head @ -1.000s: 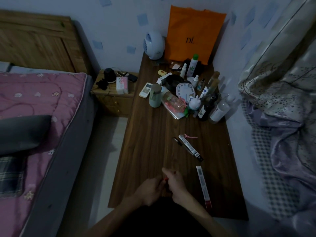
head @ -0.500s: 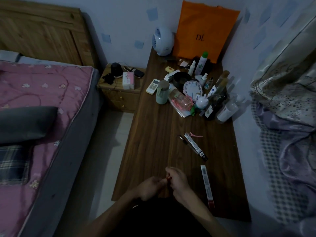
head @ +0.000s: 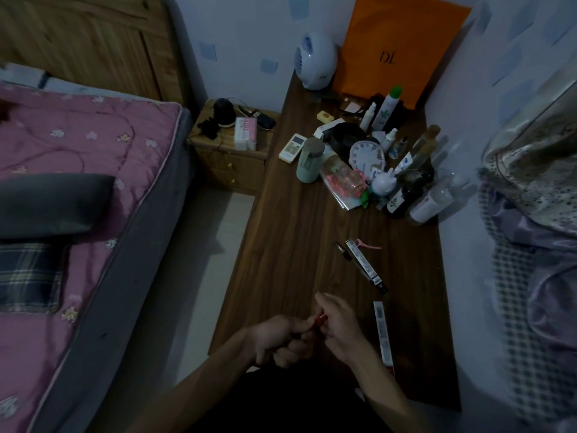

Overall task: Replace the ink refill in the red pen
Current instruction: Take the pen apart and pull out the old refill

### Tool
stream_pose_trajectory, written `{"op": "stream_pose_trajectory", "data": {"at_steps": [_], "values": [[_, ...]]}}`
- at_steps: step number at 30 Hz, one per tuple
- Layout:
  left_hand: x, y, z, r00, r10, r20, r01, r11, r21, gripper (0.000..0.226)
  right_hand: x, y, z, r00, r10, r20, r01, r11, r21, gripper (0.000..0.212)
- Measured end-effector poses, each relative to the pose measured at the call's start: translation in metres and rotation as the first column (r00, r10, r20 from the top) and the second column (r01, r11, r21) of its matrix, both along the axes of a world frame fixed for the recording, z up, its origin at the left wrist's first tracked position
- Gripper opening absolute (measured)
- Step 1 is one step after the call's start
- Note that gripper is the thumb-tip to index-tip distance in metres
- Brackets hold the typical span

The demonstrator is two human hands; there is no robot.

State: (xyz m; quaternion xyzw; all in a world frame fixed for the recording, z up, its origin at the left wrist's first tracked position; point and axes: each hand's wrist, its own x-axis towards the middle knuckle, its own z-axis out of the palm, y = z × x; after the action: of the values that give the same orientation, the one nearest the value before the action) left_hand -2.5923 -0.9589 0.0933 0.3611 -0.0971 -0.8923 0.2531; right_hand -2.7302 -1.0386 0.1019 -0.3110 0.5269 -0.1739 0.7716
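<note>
Both forearms reach in from the bottom edge and the hands meet over the near end of the table. The left hand is knuckles-up, its fingers curled into a fist round the red pen. The right hand faces it, touching it, with thumb and fingers pinching the other end of the pen. Only a short red stretch shows between the two hands; the rest of the pen is hidden inside them, and in the dim light it cannot be made out whether it is still in one piece. A long white packet lies just right of the right hand, its near end in shadow. Further up the table lie a second packet, a black pen touching it, and a pink clip. Bottles, a clock and a green cup crowd the far end before an orange bag. A bed fills the left.
</note>
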Motion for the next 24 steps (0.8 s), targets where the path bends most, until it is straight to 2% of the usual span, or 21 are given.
{"op": "stream_pose_trajectory", "data": {"at_steps": [2,4,6,7,9,11,13,14,15,16,19,24], "values": [[0.002,0.0,0.004,0.999,0.014,-0.049,-0.013,1.0,0.022,0.039,0.001,-0.002,0.0,1.0,0.016,-0.015,-0.016,1.0,-0.004,0.034],[0.002,-0.001,0.01,0.999,0.037,-0.031,-0.035,0.998,0.06,0.038,0.002,-0.004,-0.002,0.999,0.017,-0.029,-0.017,1.0,-0.011,0.031],[-0.001,-0.001,0.012,0.994,0.075,0.077,-0.077,0.997,0.028,0.04,0.003,-0.005,-0.006,0.997,-0.012,-0.078,0.009,0.999,-0.036,0.024],[-0.004,-0.002,0.013,0.976,0.1,0.193,-0.094,0.995,-0.038,0.042,0.003,-0.006,-0.008,0.992,-0.028,-0.124,0.023,0.999,-0.042,0.019],[-0.01,-0.002,0.013,0.856,0.144,0.497,-0.031,0.973,-0.229,0.045,0.003,-0.005,-0.012,0.973,-0.01,-0.231,0.003,1.0,-0.031,0.029],[-0.011,0.0,0.009,0.63,0.171,0.758,0.182,0.916,-0.357,0.043,0.005,0.004,-0.016,0.943,0.093,-0.319,-0.088,0.996,0.03,0.041],[-0.01,0.002,0.004,0.455,0.168,0.875,0.364,0.861,-0.355,0.039,0.01,0.013,-0.022,0.889,0.158,-0.429,-0.147,0.987,0.058,0.044],[-0.01,0.003,0.002,0.419,0.177,0.891,0.391,0.85,-0.353,0.04,0.012,0.015,-0.023,0.86,0.154,-0.486,-0.164,0.986,0.021,0.043],[-0.01,0.004,0.0,0.426,0.191,0.885,0.379,0.85,-0.365,0.039,0.015,0.015,-0.022,0.846,0.136,-0.516,-0.177,0.984,-0.031,0.041],[-0.01,0.005,0.0,0.477,0.214,0.853,0.315,0.864,-0.393,0.038,0.017,0.014,-0.02,0.844,0.119,-0.522,-0.186,0.979,-0.077,0.04],[-0.008,0.011,0.004,0.686,0.275,0.673,0.044,0.908,-0.416,0.035,0.017,0.01,-0.012,0.858,0.145,-0.492,-0.225,0.968,-0.107,0.035],[-0.004,0.011,0.009,0.828,0.231,0.512,-0.113,0.961,-0.251,0.042,0.016,0.013,-0.021,0.856,0.209,-0.473,-0.265,0.963,-0.054,0.029]]}}
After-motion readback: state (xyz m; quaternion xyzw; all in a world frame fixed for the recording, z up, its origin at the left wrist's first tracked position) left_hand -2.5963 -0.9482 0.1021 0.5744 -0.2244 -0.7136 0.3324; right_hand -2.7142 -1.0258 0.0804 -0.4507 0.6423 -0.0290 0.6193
